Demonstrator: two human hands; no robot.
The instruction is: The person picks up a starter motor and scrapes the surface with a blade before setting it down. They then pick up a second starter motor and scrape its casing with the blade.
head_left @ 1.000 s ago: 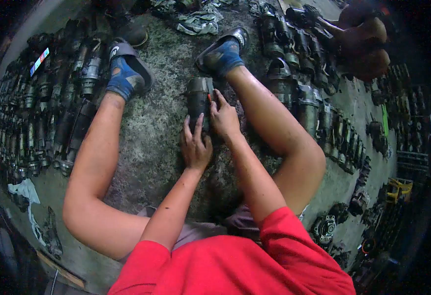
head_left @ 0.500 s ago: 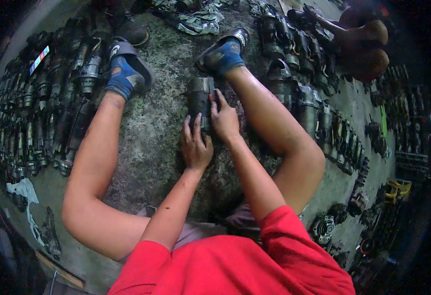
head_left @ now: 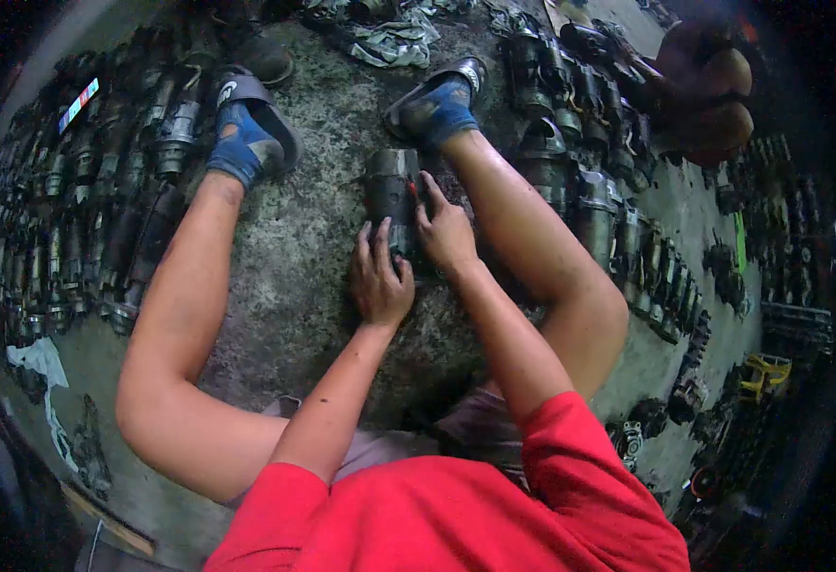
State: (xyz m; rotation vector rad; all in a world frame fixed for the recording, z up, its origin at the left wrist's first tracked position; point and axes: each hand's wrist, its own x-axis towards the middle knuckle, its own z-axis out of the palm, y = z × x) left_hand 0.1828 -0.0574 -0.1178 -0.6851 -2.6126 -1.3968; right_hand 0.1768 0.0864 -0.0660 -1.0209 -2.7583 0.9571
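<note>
Grey, grimy cylinder (head_left: 391, 195) with the left hand (head_left: 382, 278) and right hand (head_left: 448, 234) at it

Seen from above, a seated person works at the cylinder on a stained floor (head_left: 284, 296), in the space between two outstretched legs. The left foot (head_left: 244, 145) and right foot (head_left: 444, 107) are beyond the hands, in dark slippers and blue socks.

The step in hand looks like close work along the cylinder's right side, with the left hand apparently steadying it. Any next move seems to call for that steadiness, and for fine fingertip control on the right.

The cylinder's long axis runs away from the person's body, nearly straight up the view. Its broader collar points toward the feet; its narrower end points back toward the body. Whether it lies flat or is tilted up, I cannot tell.

At the near end, the left hand has its fingers parted and thumb apart, not wrapped around anything. On the right side, the right hand stretches its index finger forward, the others bent. A small red piece (head_left: 413, 188) shows by its fingertips; whether the hand pinches it is unclear.

Rows of dark parts (head_left: 74, 229) line the floor at left, with more parts (head_left: 618, 210) at right.
</note>
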